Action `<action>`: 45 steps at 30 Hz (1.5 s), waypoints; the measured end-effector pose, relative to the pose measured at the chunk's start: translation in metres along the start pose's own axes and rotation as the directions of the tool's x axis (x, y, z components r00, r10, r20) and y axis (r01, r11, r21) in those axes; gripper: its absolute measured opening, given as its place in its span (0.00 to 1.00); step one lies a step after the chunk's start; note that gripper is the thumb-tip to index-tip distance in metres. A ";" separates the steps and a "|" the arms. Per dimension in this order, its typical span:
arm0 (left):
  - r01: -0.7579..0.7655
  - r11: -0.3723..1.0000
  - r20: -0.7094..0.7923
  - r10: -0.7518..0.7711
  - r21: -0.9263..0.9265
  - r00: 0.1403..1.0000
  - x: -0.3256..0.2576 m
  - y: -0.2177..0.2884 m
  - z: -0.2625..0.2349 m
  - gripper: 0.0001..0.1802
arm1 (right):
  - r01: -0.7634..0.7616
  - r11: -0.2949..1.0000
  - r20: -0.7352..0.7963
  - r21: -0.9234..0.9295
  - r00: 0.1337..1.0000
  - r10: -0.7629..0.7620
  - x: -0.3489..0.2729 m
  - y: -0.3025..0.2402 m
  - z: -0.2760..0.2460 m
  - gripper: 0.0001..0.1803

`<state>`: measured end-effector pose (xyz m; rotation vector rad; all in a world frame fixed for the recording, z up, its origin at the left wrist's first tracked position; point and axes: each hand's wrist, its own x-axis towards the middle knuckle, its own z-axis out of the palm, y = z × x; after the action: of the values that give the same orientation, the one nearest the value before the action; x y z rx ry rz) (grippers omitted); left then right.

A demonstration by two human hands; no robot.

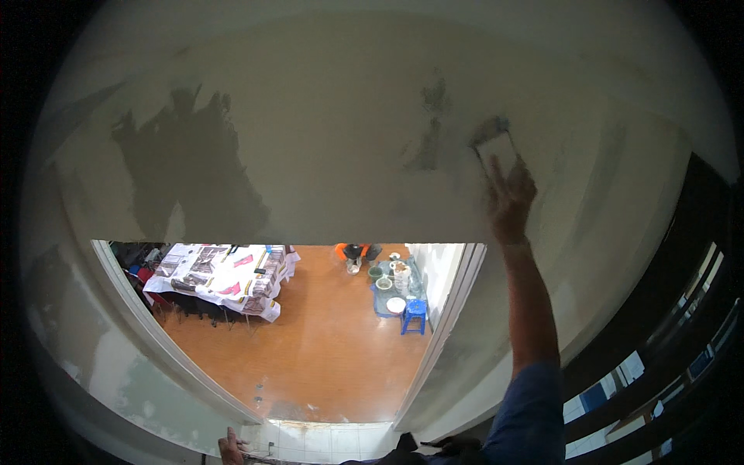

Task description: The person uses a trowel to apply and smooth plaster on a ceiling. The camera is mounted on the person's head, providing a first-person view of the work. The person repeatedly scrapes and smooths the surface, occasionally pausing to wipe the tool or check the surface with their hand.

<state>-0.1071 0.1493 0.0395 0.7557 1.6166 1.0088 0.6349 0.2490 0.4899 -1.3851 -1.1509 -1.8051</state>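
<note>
My right arm reaches up to the grey plastered wall [333, 155] above a doorway. The right hand [513, 200] is closed round a putty knife [497, 151], whose pale, wide blade lies against the wall, fingers pressed along it. A small dark smear of wet filler [490, 126] shows at the blade's upper edge. Darker damp-looking patches [186, 163] mark the wall to the left, with a smaller one [428, 143] nearer the blade. Low at the left, my left hand [231, 448] is only partly in view, its fingers bent; what it holds, if anything, I cannot make out.
Below, the door frame [465, 271] borders a room with an orange-brown floor [310, 341]. A covered table [225, 271] stands left. A crouching person [356, 252] is near several buckets [401, 275] and a blue stool [415, 316]. Dark slatted bars [620, 364] run along the right.
</note>
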 end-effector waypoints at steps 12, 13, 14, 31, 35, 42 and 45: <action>0.011 0.995 0.009 -0.011 -0.098 1.000 -0.015 0.008 0.004 0.38 | 0.153 0.982 -0.080 0.109 0.986 -0.145 0.033 -0.020 0.000 0.25; -0.032 0.996 -0.008 0.031 -0.086 0.999 -0.017 0.012 0.007 0.38 | 0.000 1.000 -0.043 0.026 0.999 0.001 0.031 -0.002 0.001 0.26; -0.076 0.994 -0.010 0.076 -0.082 0.997 -0.012 0.015 0.016 0.38 | -0.142 0.987 -0.026 -0.070 0.990 0.140 0.034 0.031 0.005 0.27; 0.016 0.996 0.067 -0.011 -0.087 0.998 0.016 -0.009 0.003 0.35 | -0.253 0.967 0.073 0.022 0.965 0.251 0.118 -0.082 -0.005 0.28; -0.090 0.995 -0.021 0.089 -0.037 0.996 0.004 0.005 0.002 0.34 | -0.028 0.969 -0.072 0.245 0.996 0.047 0.070 -0.004 0.012 0.26; -0.194 0.971 0.005 0.196 0.138 0.981 0.001 0.018 0.011 0.33 | -0.144 0.987 -0.085 -0.073 0.987 0.137 0.116 -0.072 0.006 0.26; -0.156 0.978 -0.121 0.173 0.139 0.977 0.006 -0.014 0.001 0.32 | 0.097 0.995 -0.051 0.017 0.994 -0.096 0.068 -0.070 -0.010 0.28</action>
<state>-0.1071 0.1485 0.0246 0.9396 1.7700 1.0995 0.5520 0.2762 0.5339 -1.2856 -1.2247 -1.8800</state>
